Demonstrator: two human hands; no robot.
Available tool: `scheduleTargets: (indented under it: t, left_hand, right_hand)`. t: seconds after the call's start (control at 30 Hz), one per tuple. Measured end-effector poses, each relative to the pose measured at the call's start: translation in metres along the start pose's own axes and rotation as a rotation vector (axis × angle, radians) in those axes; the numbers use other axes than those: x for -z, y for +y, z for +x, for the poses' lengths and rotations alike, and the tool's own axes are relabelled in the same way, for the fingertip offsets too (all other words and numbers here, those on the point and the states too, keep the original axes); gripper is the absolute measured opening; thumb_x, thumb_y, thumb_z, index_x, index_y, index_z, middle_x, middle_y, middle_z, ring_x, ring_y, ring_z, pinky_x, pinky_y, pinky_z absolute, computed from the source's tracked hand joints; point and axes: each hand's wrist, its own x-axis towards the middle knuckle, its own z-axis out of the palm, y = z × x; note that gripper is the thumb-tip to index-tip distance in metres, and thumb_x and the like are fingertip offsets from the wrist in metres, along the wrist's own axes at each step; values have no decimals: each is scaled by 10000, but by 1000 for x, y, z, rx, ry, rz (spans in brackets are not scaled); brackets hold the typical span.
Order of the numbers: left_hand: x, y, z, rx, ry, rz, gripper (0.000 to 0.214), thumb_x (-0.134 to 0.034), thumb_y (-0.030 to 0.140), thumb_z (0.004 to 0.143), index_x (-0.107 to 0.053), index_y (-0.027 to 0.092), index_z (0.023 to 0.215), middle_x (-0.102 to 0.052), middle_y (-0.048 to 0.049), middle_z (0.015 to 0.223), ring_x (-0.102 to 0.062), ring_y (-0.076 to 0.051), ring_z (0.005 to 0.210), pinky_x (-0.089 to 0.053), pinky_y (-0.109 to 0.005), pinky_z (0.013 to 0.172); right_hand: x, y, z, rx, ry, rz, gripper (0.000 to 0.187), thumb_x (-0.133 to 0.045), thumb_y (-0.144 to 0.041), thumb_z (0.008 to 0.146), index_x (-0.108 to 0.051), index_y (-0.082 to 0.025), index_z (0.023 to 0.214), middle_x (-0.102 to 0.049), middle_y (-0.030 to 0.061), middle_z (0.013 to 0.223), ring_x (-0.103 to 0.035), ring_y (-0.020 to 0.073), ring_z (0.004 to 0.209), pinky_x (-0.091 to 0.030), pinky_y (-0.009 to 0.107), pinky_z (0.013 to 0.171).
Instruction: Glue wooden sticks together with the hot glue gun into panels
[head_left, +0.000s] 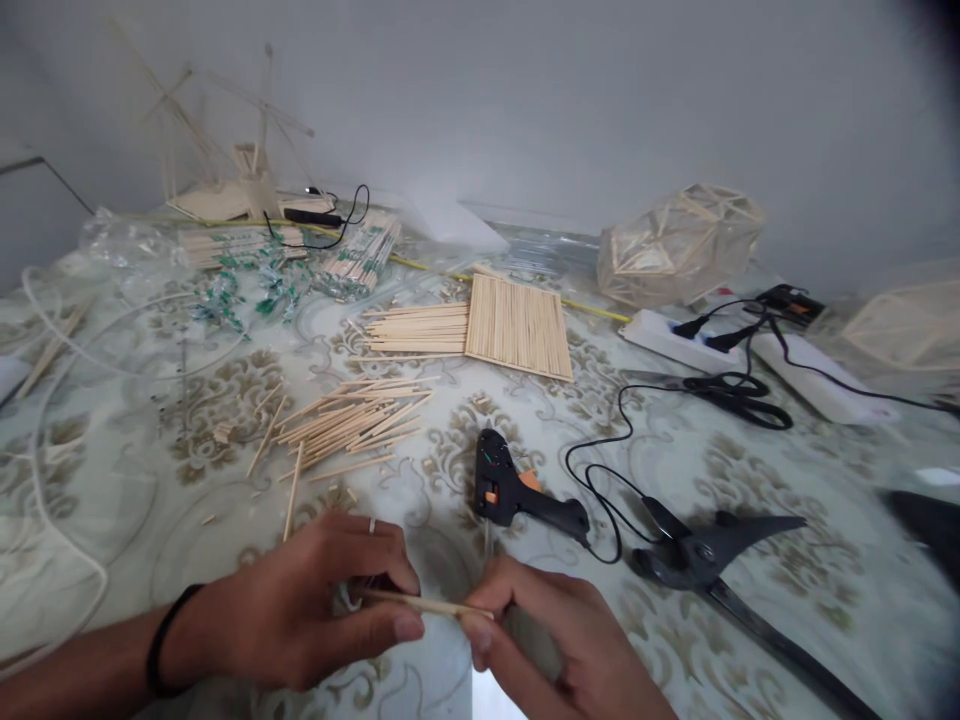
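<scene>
Near the table's front edge, my left hand (315, 600) and my right hand (555, 640) face each other, both closed on a thin wooden stick (435, 605). The stick lies nearly level between them, its right end pinched by my right thumb and forefinger. My left fingers curl over its other end and hide part of it. A black glue gun (514, 485) lies on its side just beyond my right hand. Past my left hand is a loose heap of short sticks (352, 425). Farther back, a square panel of sticks (519, 328) rests against a row of longer sticks (416, 328).
Pruning shears (705, 555), scissors (735, 395) and a white power strip (682, 345) with black cables occupy the right. Faceted stick frames (679, 245) stand behind. Bagged sticks (360, 255), plastic wrappers (240, 290) and a stick windmill model (255, 185) are at the back left.
</scene>
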Motion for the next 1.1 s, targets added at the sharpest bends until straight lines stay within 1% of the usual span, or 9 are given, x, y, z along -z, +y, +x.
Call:
scheduleTargets:
  t: [0.1, 0.2, 0.4, 0.5, 0.6, 0.7, 0.83, 0.93, 1.1]
  left_hand:
    - [-1, 1, -1, -16, 17, 70, 200, -560, 242, 1024, -650, 182, 856, -645, 17, 723, -547, -103, 636, -392, -235, 616]
    - [-1, 2, -3, -18, 30, 142, 224, -542, 237, 1032, -614, 183, 827, -609, 28, 686, -520, -101, 611, -374, -237, 599]
    - [0, 0, -3, -33, 39, 177, 226, -510, 220, 1044, -589, 186, 836, -617, 27, 702, -523, -102, 610, -372, -232, 593]
    - [1, 0, -1, -45, 36, 161, 248, -497, 227, 1052, -589, 187, 826, -628, 25, 700, -536, -103, 608, -374, -228, 589]
    - [1, 0, -1, -43, 28, 168, 245, -495, 243, 1055, -599, 190, 839, -638, 25, 701, -544, -106, 605, -373, -233, 585]
    - [-1, 0, -5, -33, 13, 194, 227, -495, 251, 1056, -612, 195, 870, -653, 21, 720, -565, -116, 626, -391, -243, 609]
    - [-5, 0, -9, -50, -11, 227, 225, -502, 276, 1054, -613, 203, 872, -651, 17, 717, -578, -130, 634, -407, -256, 620]
    - [-8, 0, -9, -77, -3, 271, 208, -506, 274, 1052, -611, 211, 884, -661, 20, 734, -594, -131, 642, -416, -260, 640]
    - [-10, -5, -6, -114, 6, 277, 242, -468, 291, 1077, -616, 211, 903, -680, 16, 746, -607, -134, 648, -417, -262, 640]
  right_hand:
    - [-1, 1, 0, 13, 7, -8, 220, -600, -317, 955, -654, -254, 750, -655, -34, 617, -627, 136, 584, -496, 231, 647]
    - [1, 0, 2, 9, -18, 19, 264, -585, -334, 972, -646, -241, 733, -650, -32, 613, -624, 128, 584, -481, 223, 636]
    - [2, 4, 4, -89, -125, 184, 288, -605, -411, 974, -669, -227, 762, -664, -28, 611, -575, 117, 546, -449, 216, 573]
    - [1, 7, 3, -122, -137, 215, 295, -632, -444, 957, -691, -227, 767, -676, -16, 627, -599, 128, 574, -433, 210, 539]
    - [0, 8, 4, -70, -117, 214, 331, -685, -537, 914, -707, -242, 765, -699, -10, 655, -644, 148, 623, -416, 209, 508]
    - [-1, 6, 5, 2, -118, 179, 367, -686, -586, 905, -703, -249, 758, -716, -15, 675, -662, 153, 636, -451, 217, 542]
    - [-7, 7, 2, 54, -134, 22, 238, -668, -430, 954, -703, -239, 816, -724, -12, 721, -664, 145, 660, -503, 234, 660]
    - [-13, 11, -1, 112, -130, -46, 229, -597, -308, 985, -675, -224, 788, -683, -16, 661, -633, 127, 612, -470, 222, 609]
    - [-11, 8, -1, 118, -88, -71, 241, -596, -276, 968, -651, -223, 740, -646, -21, 610, -593, 118, 554, -428, 223, 540]
